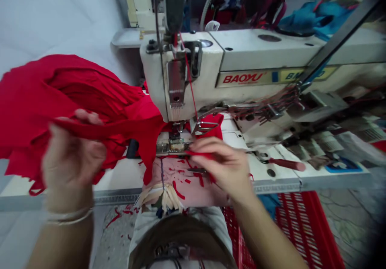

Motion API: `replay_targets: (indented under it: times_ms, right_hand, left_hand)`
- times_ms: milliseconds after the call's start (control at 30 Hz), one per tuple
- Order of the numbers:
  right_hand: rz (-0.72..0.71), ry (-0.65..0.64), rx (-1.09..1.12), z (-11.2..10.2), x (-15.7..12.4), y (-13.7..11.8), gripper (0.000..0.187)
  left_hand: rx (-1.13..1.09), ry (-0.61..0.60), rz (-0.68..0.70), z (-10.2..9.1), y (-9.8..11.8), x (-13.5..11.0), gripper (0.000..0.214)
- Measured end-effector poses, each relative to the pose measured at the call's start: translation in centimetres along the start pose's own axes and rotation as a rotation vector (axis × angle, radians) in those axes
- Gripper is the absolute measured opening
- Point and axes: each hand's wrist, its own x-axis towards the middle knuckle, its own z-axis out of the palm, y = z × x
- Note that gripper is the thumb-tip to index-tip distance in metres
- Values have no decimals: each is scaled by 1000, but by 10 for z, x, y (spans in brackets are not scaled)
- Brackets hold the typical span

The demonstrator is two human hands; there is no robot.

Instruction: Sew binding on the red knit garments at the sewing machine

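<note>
Fingers of the left hand point(74, 156) are clamped on a red fabric strip point(111, 129) left of the sewing machine point(256, 54), long axis crosswise, far end pointing right, under its needles; near them, the right hand point(223, 162) pinches a thin red band point(193, 153).

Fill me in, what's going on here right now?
A person is working at a white sewing machine. The left hand holds up a red strip that stretches toward the needles, in front of a heap of red cloth. The right hand is close by the needles, fingertips on a bit of red fabric. Red scraps lie scattered below, and a red-handled screwdriver rests to the right.
</note>
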Motion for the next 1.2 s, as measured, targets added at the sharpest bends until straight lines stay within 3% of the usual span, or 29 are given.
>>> replay_targets:
  times_ms: [33,100,167,233,333,533,900,1200]
  right_hand:
    - [-103,-59,-133,17,2,2,23]
    - [-259,-146,-428,38,1,8,22]
    - [-338,-155,-659,42,-6,13,25]
    - [-350,-125,-777,37,-13,17,28]
    - [-322,-102,-775,30,-17,17,31]
    - [-228,-50,-537,35,-10,15,36]
    - [-310,-197,-830,37,-9,10,34]
    - [-351,-239,-837,33,-5,16,34]
  left_hand:
    - [-144,46,1,21,11,1,52]
    - [-175,-61,105,61,23,1,35]
    - [5,-177,331,89,22,-2,25]
    - [220,-210,542,103,14,-6,30]
    - [469,-177,617,105,7,-12,32]
    - [733,-268,490,98,24,-19,39]
    - [754,-279,531,102,25,-21,37]
    - [703,-295,527,103,19,-20,38]
